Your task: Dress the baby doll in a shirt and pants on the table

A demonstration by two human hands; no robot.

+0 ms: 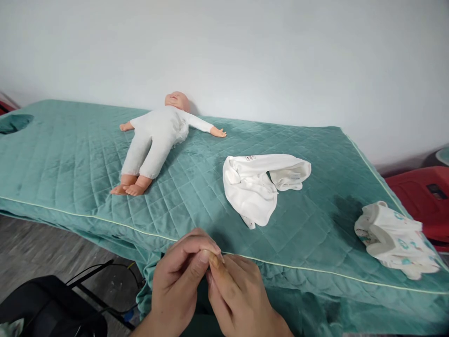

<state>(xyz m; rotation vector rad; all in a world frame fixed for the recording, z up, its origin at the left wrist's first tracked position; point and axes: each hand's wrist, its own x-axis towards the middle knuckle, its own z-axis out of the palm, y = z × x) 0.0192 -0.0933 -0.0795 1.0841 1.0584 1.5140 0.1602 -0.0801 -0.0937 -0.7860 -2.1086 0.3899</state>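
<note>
The left hand point(177, 281) pinches thumb and fingers shut on a fingertip of the right hand point(240, 297). The two hands meet low in the frame, just above the near edge of a massage table. The right hand's fingers lie loosely together. Whether they grip anything cannot be told, and no object shows between the hands.

Directly beneath them runs the pale piping of the quilted teal cover point(87, 159), which drapes over the table's side. Nearest on the cover, just beyond the hands, a crumpled white baby garment point(254, 189) lies in a heap with a small label showing near its top. Farther back and to the left, a baby doll point(154, 138) in a white suit lies face up, arms spread and bare feet toward the camera, its head near the pale wall point(280, 56). At the right edge of the cover sits a second, patterned baby garment point(394, 238), well apart from the first. A red object point(417, 194) stands behind it, off the table. A black object point(45, 306) sits on the floor at lower left.
</note>
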